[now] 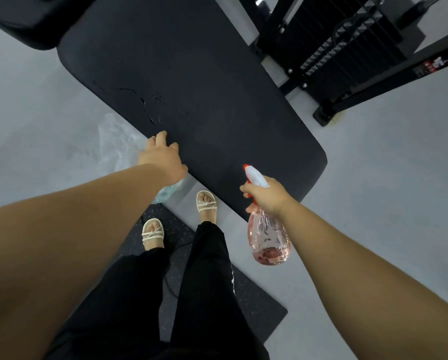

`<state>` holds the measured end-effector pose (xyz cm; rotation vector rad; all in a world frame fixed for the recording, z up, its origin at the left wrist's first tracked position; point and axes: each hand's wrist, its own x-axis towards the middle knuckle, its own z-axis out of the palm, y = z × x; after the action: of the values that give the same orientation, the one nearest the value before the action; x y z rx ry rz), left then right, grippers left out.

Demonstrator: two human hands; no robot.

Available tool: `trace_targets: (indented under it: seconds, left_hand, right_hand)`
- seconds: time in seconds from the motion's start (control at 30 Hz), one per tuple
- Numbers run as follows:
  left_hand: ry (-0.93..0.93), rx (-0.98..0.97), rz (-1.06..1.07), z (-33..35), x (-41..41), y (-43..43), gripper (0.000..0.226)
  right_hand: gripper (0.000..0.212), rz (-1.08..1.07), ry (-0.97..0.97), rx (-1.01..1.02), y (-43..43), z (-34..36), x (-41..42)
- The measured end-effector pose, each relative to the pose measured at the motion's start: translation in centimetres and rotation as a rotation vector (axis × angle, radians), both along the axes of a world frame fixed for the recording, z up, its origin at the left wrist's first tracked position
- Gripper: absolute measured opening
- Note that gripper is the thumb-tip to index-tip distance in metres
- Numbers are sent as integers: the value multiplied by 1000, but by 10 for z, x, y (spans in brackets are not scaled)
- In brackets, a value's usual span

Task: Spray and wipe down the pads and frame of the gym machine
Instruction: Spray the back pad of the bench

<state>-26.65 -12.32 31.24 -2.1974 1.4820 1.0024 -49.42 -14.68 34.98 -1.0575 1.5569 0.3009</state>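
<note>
Our right hand (267,197) clasps the spray bottle (269,237) by the neck at the pad's (191,74) near end; it looks light, nearly empty, probably slick. Our left hand (163,158) touches the pad's edge, but we can't tell its grip.

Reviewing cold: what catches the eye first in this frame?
The long black pad fills the centre, with wet-looking marks near its left edge. The right hand grips a pink spray bottle by the pad's near end, while the left hand rests on the pad's edge.
</note>
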Motion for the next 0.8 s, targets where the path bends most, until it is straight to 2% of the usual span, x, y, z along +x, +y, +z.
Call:
trace_targets:
  seconds: [0.07, 0.17, 0.3, 0.57, 0.67, 0.8]
  left_hand:
    - [39, 26, 0, -3, -2, -1, 56]
    - [59, 72, 28, -5, -8, -5, 60]
    - [44, 119, 28, -2, -20, -8, 62]
    - [28, 94, 181, 5, -34, -25, 56]
    - [67, 62, 119, 3, -44, -33, 57]
    - [122, 84, 2, -2, -54, -42, 59]
  right_hand:
    - [30, 6, -20, 1, 10, -1, 0]
    - [30, -93, -13, 39, 22, -2, -7]
    - [44, -224, 51, 24, 32, -4, -27]
    - [20, -512, 136, -63, 23, -9, -64]
    - [12, -616, 137, -94, 9, -8, -74]
    - [24, -667, 111, -148, -16, -5, -85]
